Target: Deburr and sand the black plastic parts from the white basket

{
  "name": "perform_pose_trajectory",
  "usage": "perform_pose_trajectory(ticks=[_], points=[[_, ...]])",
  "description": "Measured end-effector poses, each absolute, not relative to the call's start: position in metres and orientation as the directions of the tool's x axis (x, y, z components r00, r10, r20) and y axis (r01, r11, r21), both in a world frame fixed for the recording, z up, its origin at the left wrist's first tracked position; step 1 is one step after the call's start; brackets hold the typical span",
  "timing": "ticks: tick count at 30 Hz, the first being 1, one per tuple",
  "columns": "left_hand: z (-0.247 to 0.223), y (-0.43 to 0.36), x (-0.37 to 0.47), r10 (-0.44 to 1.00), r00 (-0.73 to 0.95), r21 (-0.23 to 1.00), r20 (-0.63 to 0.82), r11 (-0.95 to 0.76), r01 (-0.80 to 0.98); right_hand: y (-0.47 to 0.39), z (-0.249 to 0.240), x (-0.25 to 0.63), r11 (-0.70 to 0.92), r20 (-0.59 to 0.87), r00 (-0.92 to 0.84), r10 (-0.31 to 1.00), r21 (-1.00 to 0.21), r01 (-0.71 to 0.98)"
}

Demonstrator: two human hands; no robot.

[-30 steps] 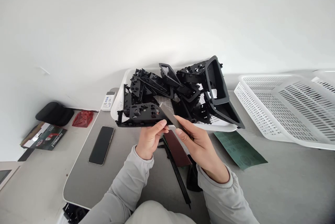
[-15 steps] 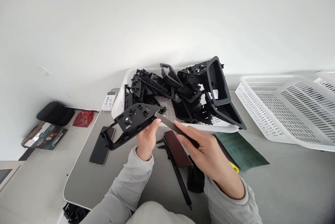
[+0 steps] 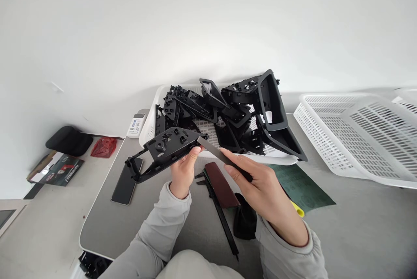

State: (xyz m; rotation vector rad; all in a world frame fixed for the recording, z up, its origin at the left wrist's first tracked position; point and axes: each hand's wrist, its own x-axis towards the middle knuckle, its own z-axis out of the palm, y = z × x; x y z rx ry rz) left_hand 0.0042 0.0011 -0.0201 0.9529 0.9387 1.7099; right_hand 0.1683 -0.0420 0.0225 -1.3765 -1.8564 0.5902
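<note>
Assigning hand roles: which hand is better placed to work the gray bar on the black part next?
Probably the right hand: it grips the gray bar, its tip near the right end of the black part. The left hand is holding that part.

Held over the desk (image 3: 100,227) in the left grip (image 3: 183,172): a black molded plastic bracket (image 3: 170,143). Tapers toward the right end and opens at the lower left into an angular frame with small lugs at its corners. Carries a round boss on the plate, plus raised square features and cutouts; shows small tabs along the near edge. Lies slanted, left end lower in view, right end higher. Held in the right grip (image 3: 262,181): a flat gray bar (image 3: 213,150), straight, narrow, darker toward the held end. Points up and left, tip at the bracket's right end; contact unclear.
</note>
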Motion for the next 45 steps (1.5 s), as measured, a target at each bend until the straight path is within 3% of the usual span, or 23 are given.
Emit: perform_pose_trajectory(ticks=[10,16,21,31,41,45], points=[[-0.013,-0.001,0.004,0.961,-0.258,0.899,0.095,-0.195,-0.393,-0.041,0.023,0.169,0.272,0.246,-0.122,0.961,-0.785,0.556],[-0.001,-0.001,0.0,0.996,-0.092,0.84,-0.019,-0.034,-0.541,-0.039,0.02,0.164,0.184,0.178,-0.046,0.983,-0.959,0.217],[-0.002,-0.001,-0.002,0.991,0.088,0.813,-0.097,0.13,-0.568,-0.034,0.013,0.157,0.132,0.133,0.022,0.991,-0.991,0.036],[-0.005,0.001,-0.001,0.949,0.19,0.713,-0.253,0.315,-0.627,-0.031,0.013,0.155,0.063,0.068,-0.105,0.992,-0.997,-0.049],[-0.001,0.004,0.01,0.929,0.08,0.562,-0.363,0.287,-0.776,-0.029,0.011,0.152,0.093,0.08,-0.176,0.981,-0.993,0.069],[0.0,0.003,0.013,0.943,0.065,0.596,-0.326,0.258,-0.76,-0.028,0.009,0.153,0.103,0.09,-0.192,0.977,-0.993,0.056]])
